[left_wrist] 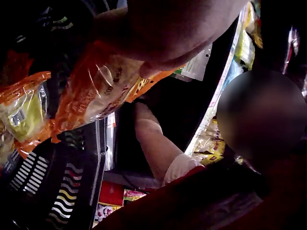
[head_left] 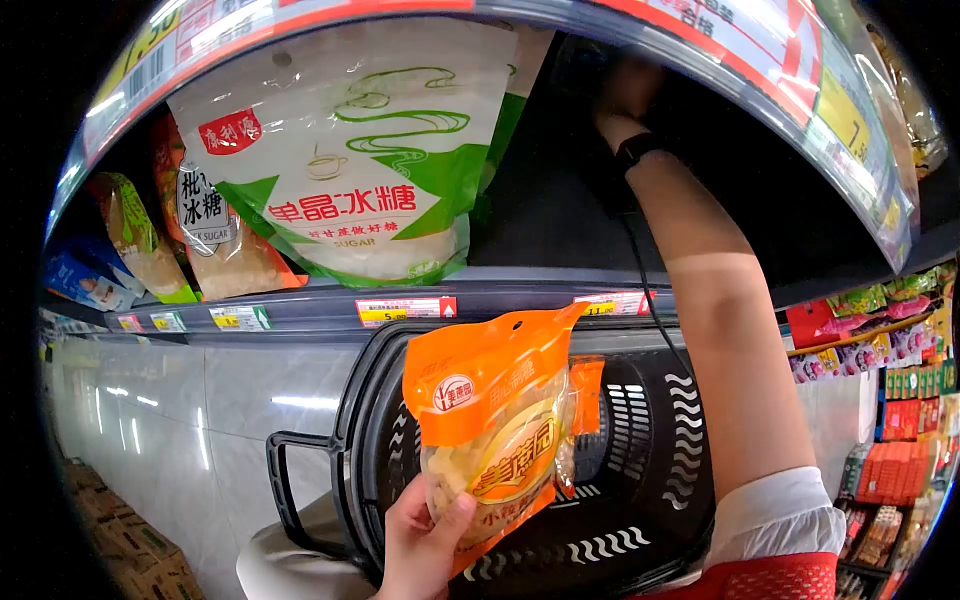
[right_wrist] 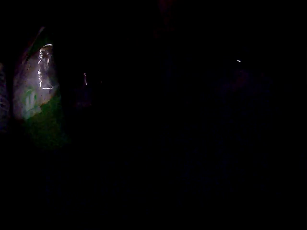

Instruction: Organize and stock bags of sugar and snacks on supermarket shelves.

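My left hand (head_left: 425,540) grips an orange bag of sugar lumps (head_left: 480,385) by its lower side, thumb across the front. The bag is upright over a black shopping basket (head_left: 690,430). In the left wrist view the same orange bag (left_wrist: 93,96) hangs below the hand. Behind it, another orange bag (head_left: 586,395) shows inside the basket. My right hand (head_left: 632,88) reaches deep into the dark shelf, blurred and shadowed, so I cannot tell what its fingers do. A white and green bag of rock sugar (head_left: 350,150) stands on the shelf left of the right arm.
More bags (head_left: 215,235) stand along the shelf's left part. Price tags line the shelf edge (head_left: 500,295), and an upper shelf edge (head_left: 770,70) curves above the right arm. The basket handle (head_left: 300,440) sticks out left. Packaged goods (head_left: 895,460) fill racks at far right.
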{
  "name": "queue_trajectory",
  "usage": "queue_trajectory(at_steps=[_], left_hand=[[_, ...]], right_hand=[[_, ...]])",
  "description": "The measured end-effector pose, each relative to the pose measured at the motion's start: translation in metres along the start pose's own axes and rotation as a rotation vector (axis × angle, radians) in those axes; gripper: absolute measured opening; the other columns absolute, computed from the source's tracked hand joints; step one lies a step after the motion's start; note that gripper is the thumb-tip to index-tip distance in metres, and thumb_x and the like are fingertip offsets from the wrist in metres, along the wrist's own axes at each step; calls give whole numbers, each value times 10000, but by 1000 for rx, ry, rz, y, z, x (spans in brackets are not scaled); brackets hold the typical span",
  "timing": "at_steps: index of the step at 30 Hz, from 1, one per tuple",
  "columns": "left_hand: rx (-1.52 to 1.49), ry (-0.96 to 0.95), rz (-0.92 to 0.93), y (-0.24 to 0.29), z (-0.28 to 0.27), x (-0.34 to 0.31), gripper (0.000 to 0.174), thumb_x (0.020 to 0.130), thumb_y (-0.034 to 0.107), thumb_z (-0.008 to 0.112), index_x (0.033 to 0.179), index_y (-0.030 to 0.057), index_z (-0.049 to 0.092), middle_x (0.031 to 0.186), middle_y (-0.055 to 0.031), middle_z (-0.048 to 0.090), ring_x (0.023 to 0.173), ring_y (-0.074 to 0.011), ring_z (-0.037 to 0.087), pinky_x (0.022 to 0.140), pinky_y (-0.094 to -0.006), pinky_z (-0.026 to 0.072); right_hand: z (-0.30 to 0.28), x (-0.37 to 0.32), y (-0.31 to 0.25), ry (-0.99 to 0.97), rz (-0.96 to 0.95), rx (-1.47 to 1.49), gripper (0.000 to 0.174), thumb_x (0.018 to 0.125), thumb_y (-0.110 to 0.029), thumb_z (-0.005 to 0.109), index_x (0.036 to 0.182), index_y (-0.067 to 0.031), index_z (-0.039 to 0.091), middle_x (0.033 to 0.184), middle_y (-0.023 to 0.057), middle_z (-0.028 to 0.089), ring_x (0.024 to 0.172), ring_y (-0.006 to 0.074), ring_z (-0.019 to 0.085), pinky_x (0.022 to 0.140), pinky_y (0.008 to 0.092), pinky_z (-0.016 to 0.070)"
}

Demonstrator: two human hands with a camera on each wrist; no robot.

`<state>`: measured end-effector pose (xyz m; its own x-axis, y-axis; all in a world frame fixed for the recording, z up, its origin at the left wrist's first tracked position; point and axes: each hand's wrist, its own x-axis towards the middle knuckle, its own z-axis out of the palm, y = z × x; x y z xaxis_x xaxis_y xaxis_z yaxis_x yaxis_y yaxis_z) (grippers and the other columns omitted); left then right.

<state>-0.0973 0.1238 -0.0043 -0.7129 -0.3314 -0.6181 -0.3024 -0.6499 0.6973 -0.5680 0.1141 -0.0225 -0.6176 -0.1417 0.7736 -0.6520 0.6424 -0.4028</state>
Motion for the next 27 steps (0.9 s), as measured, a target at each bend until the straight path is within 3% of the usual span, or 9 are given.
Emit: queue_trajectory(at_steps=[6, 10, 13, 16, 21, 22, 24, 25, 27], left_hand=[[20, 31, -14, 1, 2, -2, 352, 825, 160, 545, 1117, -9, 443, 1082, -68, 527, 998, -150, 487, 896, -307, 348], [-8, -77, -5, 3, -6, -9, 325, 848, 108, 518, 1154, 11, 468, 1099, -14, 528, 994, -91, 471, 858, -233, 339], [51, -3, 35, -11, -11, -3, 359, 822, 152, 546, 1122, -13, 440, 1076, -67, 527, 1002, -145, 480, 895, -303, 341], [-8, 7, 8, -2, -1, -1, 359, 824, 125, 531, 1142, -9, 431, 1100, -59, 515, 1021, -133, 465, 896, -298, 337], [21, -75, 64, -2, 0, -4, 356, 855, 108, 467, 1187, 0, 403, 1129, -54, 503, 1026, -133, 465, 900, -289, 343], [-25, -72, 117, -5, 2, -4, 292, 864, 144, 491, 1113, -7, 467, 1029, -24, 533, 932, -72, 472, 830, -228, 371], [-73, -47, 133, -9, 4, -5, 283, 873, 144, 474, 1114, -4, 464, 1029, -20, 533, 930, -70, 474, 827, -223, 371], [-99, -58, 146, -14, 1, -5, 280, 877, 148, 467, 1113, -3, 465, 1032, -18, 534, 930, -69, 475, 825, -222, 372], [-144, -10, 123, -15, 2, -9, 272, 897, 185, 429, 1102, 9, 462, 1027, -26, 537, 928, -78, 486, 816, -227, 384]], right_hand=[[13, -7, 11, -255, -287, -51, 432, 757, -206, 593, 1111, -6, 449, 1130, 200, 480, 1079, 308, 443, 891, 353, 376], [10, 7, 17, -422, -304, 59, 451, 747, -203, 606, 1117, -2, 442, 1135, 205, 475, 1086, 312, 437, 897, 354, 372], [3, 17, 22, -561, -291, 183, 466, 740, -201, 615, 1121, 1, 438, 1138, 209, 472, 1091, 315, 432, 902, 354, 368], [-5, 23, 24, -629, -279, 266, 482, 733, -199, 625, 1125, 5, 433, 1141, 213, 469, 1096, 319, 427, 907, 355, 365], [-42, 30, 16, -613, -247, 365, 507, 721, -196, 641, 1131, 10, 425, 1146, 219, 463, 1105, 324, 420, 915, 356, 359], [-51, 22, 11, -554, -254, 355, 512, 719, -195, 644, 1133, 11, 423, 1147, 221, 462, 1107, 325, 418, 916, 356, 358], [-64, -4, 7, -322, -285, 233, 496, 755, -220, 609, 1159, -8, 416, 1150, 219, 462, 1100, 339, 419, 919, 364, 349], [-85, -26, -4, -303, -172, 80, 454, 795, -266, 560, 1155, -21, 434, 1137, 206, 482, 1092, 340, 429, 897, 364, 356], [-146, -77, -38, -491, 198, 376, 422, 821, -316, 533, 1129, -33, 477, 1029, 131, 554, 1014, 223, 493, 836, 299, 384]])
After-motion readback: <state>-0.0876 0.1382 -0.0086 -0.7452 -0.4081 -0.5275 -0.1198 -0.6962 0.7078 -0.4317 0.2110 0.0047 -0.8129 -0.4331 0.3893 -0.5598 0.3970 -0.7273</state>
